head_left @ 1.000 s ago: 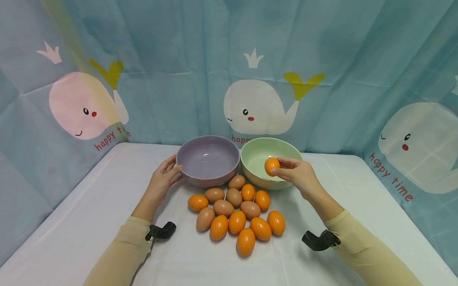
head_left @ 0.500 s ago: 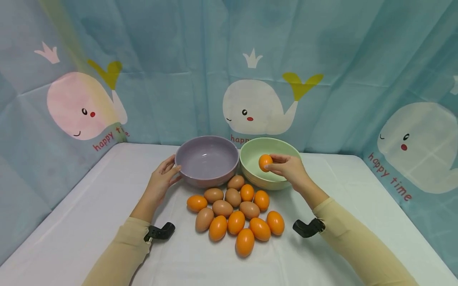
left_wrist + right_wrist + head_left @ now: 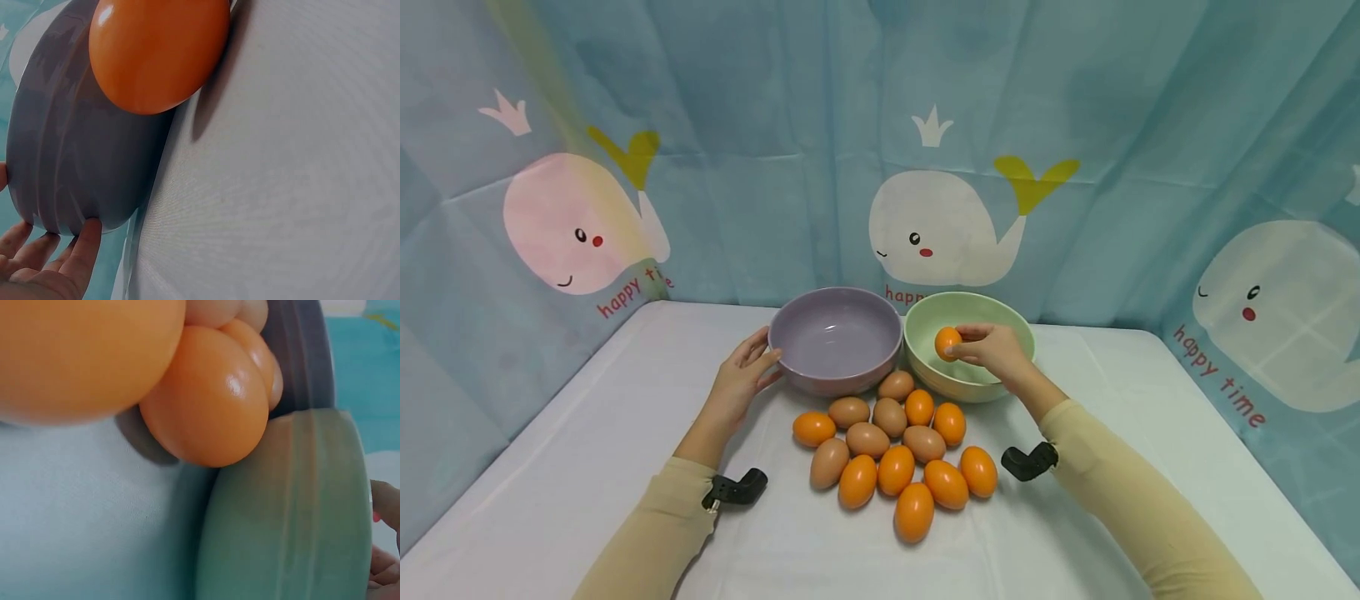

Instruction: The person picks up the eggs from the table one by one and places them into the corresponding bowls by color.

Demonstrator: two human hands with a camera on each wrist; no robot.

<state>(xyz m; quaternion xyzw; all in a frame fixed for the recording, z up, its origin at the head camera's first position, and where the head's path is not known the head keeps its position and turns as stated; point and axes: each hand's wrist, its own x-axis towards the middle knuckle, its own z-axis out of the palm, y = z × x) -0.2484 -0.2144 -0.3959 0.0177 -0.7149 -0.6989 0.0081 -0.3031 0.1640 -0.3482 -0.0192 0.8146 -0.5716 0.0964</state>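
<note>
In the head view my right hand (image 3: 996, 352) pinches an orange egg (image 3: 947, 343) between thumb and fingers, over the inside of the green bowl (image 3: 955, 390). My left hand (image 3: 741, 379) touches the left side of the purple bowl (image 3: 835, 385). Its fingertips rest against that bowl's outer wall in the left wrist view, the fingers (image 3: 84, 256) fairly straight. In front of both bowls lie loose eggs: orange ones such as the front egg (image 3: 914, 512), and brown ones such as the leftmost brown egg (image 3: 830, 463). The right wrist view hides the pinched egg behind the green bowl.
The bowls stand side by side at the back of the white table (image 3: 625, 433). A blue curtain (image 3: 760, 167) with whale prints hangs right behind them. Black wrist cameras (image 3: 737, 486) sit on both forearms, the right camera (image 3: 1030, 461) close to the eggs.
My right hand has moved left with the orange egg, further over the green bowl's inside. The left hand stays at the purple bowl, and the loose eggs have not moved.
</note>
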